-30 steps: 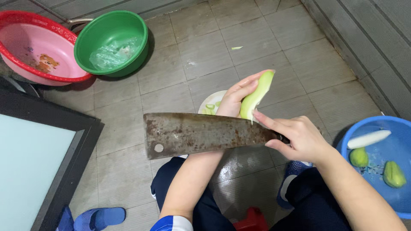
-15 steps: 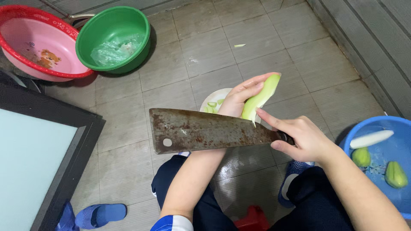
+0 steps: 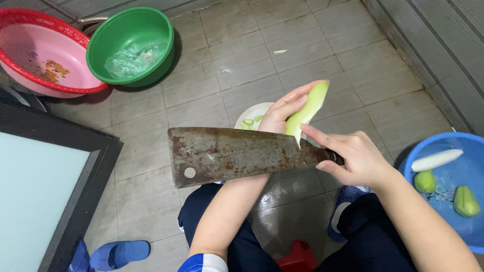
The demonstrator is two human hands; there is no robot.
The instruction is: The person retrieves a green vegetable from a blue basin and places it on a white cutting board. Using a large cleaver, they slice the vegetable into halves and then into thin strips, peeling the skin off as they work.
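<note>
My left hand (image 3: 283, 112) holds a long pale green gourd (image 3: 308, 108) upright over a small white plate (image 3: 250, 114) with green peelings. My right hand (image 3: 353, 156) grips the dark handle of a large rusty cleaver (image 3: 237, 155). The wide blade lies flat toward the left, and its edge meets the lower end of the gourd. My right forefinger rests along the blade's back next to the gourd. Part of the plate is hidden behind my left hand and the blade.
A green basin (image 3: 132, 45) with a plastic bag and a pink basin (image 3: 43, 55) stand at the back left. A blue basin (image 3: 451, 186) at right holds green gourds and a peeled white one. A dark-framed glass panel (image 3: 45, 196) is at left, blue slippers (image 3: 113, 253) below.
The cleaver has slid slightly rightward along the gourd. My left hand has turned the gourd a little; the view shifted slightly.
</note>
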